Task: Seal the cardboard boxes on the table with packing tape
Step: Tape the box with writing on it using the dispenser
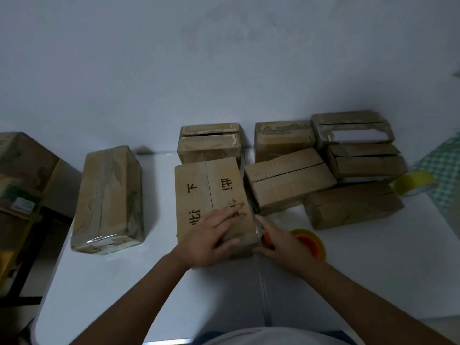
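Note:
A cardboard box (199, 192) with black printed characters lies at the middle of the white table (348, 275), its centre seam running away from me. My left hand (211, 235) presses flat on the box's near right top, fingers straight, thumb over the front edge. My right hand (281, 242) grips an orange-handled cutter (268, 241) against the box's right side, the blade pointing up along that edge. A tape roll (314, 241) with an orange core lies just behind my right hand. A box wrapped in shiny tape (109, 197) sits at the left.
Several more cardboard boxes (286, 180) crowd the back and right of the table, some with gaping flaps. A second yellowish tape roll (415, 186) sits at the right edge by a green checked cloth (445, 165). Boxes on a dark rack (22, 183) stand off the table's left.

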The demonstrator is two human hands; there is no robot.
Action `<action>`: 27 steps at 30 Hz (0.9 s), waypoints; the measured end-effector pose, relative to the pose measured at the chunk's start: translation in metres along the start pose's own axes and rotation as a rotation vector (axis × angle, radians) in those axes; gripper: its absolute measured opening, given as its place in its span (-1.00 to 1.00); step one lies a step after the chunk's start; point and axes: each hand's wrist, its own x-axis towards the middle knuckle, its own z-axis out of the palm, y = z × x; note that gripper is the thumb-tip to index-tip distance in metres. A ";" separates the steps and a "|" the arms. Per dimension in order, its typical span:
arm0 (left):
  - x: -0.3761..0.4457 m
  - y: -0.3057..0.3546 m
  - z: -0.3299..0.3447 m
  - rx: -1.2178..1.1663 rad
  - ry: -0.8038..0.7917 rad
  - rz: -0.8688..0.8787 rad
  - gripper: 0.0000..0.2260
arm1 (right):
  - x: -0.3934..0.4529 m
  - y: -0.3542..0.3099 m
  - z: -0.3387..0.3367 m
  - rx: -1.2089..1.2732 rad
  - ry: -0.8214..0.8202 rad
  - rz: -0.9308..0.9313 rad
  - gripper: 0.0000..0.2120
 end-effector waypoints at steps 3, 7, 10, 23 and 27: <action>-0.016 -0.004 -0.027 -0.259 0.353 -0.279 -0.69 | 0.000 -0.015 -0.006 -0.056 0.121 -0.116 -0.23; -0.065 -0.007 -0.025 -0.720 0.754 -0.941 -0.84 | 0.010 -0.049 0.006 -0.149 0.113 -0.280 -0.36; -0.099 -0.012 -0.007 -1.206 0.794 -1.273 -0.68 | 0.024 -0.068 0.026 -0.297 -0.005 -0.369 -0.33; -0.125 0.013 0.022 -1.739 0.856 -1.249 -0.65 | 0.047 -0.078 0.053 -0.744 -0.005 -0.407 -0.24; -0.129 0.015 0.024 -1.661 0.896 -1.179 -0.87 | 0.047 -0.080 0.054 -0.765 0.002 -0.406 -0.20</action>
